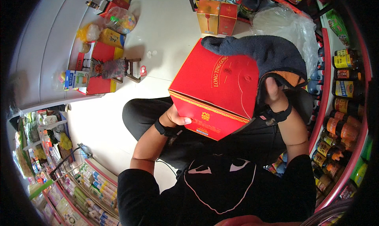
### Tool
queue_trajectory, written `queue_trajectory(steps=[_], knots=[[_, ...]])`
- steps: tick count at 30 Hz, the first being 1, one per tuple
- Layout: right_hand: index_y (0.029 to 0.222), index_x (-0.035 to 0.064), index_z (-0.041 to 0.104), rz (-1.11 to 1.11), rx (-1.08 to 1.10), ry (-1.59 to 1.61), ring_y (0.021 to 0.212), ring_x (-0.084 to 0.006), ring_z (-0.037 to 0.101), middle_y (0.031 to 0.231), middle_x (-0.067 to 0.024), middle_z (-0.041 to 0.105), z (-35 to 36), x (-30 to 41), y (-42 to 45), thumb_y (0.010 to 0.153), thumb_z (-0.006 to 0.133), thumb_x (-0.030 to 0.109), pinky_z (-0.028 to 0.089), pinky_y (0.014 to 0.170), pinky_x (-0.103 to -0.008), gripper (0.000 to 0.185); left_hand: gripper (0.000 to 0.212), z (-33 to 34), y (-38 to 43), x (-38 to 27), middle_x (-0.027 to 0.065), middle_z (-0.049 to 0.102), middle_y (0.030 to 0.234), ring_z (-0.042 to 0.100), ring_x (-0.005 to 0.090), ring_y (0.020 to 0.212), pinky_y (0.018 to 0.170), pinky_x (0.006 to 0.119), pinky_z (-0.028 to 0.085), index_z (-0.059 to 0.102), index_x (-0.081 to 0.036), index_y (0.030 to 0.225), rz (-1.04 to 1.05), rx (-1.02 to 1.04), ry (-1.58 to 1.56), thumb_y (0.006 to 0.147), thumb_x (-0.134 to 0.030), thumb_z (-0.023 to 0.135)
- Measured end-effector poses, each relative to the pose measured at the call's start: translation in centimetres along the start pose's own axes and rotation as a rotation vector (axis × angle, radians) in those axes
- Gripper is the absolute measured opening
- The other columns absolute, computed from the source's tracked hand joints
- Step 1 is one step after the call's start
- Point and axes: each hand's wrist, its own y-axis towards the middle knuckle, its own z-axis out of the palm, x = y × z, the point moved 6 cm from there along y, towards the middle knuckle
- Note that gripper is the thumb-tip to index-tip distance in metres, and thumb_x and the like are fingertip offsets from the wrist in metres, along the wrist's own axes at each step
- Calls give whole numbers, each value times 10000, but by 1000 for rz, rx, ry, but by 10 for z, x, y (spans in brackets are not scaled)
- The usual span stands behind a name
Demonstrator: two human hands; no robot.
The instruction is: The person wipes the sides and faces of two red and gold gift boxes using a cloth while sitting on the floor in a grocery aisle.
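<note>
A large red cardboard gift box (pixel 219 84) with gold trim and lettering is held tilted above my lap. My left hand (pixel 178 116) grips its lower left edge, the thumb lying on the lettered side and the fingers hidden behind. A dark grey cloth (pixel 254 48) with an orange patch drapes over the box's top right edge. My right hand (pixel 274 91) is at the right side of the box, inside or under the cloth, its thumb showing; its other fingers are covered. Both wrists wear black bands.
A gold box (pixel 208 17) and a smaller red box (pixel 228 19) stand on the floor ahead, near clear plastic wrap (pixel 284 22). Bottle shelves (pixel 322 93) line the right. At left are a small wooden stool (pixel 133 70), an open red carton (pixel 103 53) and shelves of packaged goods (pixel 88 193).
</note>
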Motion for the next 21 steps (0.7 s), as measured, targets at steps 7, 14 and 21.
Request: queue_trajectory(steps=[7, 14, 21], knots=[[1315, 19, 481, -344, 268, -590, 1268, -263, 437, 1357, -153, 475, 9, 24, 14, 817, 474, 582, 298, 1080, -417, 752, 949, 7, -2, -7, 172, 508, 1291, 526, 317, 1187, 993, 432, 435, 235, -28, 1404, 37, -141, 17, 597, -136, 721], [1312, 76, 514, -335, 414, -510, 1334, -271, 367, 1420, -141, 420, 26, 36, 11, 730, 533, 638, 256, 1113, -441, 809, 1056, 3, 0, -11, 177, 403, 1367, 488, 290, 1219, 999, 424, 424, 145, -48, 1419, 15, -134, 130, 557, -186, 738], [1266, 65, 559, -504, 542, -853, 1309, -277, 422, 1370, -157, 483, 30, 44, -7, 802, 610, 362, 317, 1093, -435, 553, 1163, 16, 16, -13, 162, 251, 1467, 302, 281, 1353, 1100, 417, 269, 56, -35, 1464, 48, -66, 183, 563, -256, 758]])
